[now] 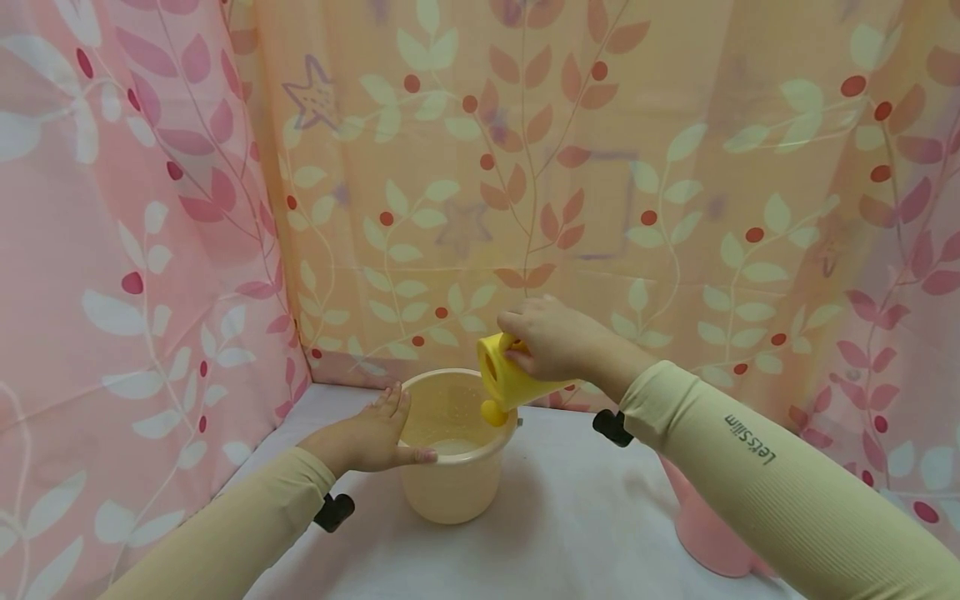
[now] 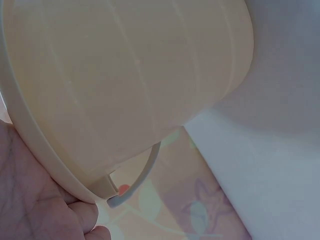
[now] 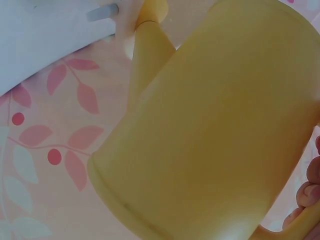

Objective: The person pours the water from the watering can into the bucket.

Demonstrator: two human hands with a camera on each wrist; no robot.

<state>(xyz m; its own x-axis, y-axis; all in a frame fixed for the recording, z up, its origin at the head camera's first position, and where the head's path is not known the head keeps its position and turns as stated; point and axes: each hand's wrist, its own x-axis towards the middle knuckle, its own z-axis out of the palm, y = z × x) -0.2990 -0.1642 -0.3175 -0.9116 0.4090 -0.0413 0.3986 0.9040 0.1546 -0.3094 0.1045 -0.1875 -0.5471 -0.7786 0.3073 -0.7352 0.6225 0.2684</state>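
Observation:
A cream bucket (image 1: 452,493) stands on the table. My left hand (image 1: 371,435) rests on the left of its rim with fingers spread, the thumb lying along the front edge. In the left wrist view the palm lies against the rim, beside the bucket's grey handle (image 2: 145,175). My right hand (image 1: 553,337) grips the handle of a yellow watering can (image 1: 517,383). The can is tipped to the left, its round spout head (image 1: 492,412) low over the bucket's opening. A little water seems to lie at the bottom of the bucket.
On the white tabletop (image 1: 592,517), a pink container (image 1: 712,533) stands at the right, partly hidden behind my right forearm. Patterned curtains (image 1: 465,167) hang behind the table and along both sides. Small black wrist cameras (image 1: 333,512) are strapped beneath both wrists.

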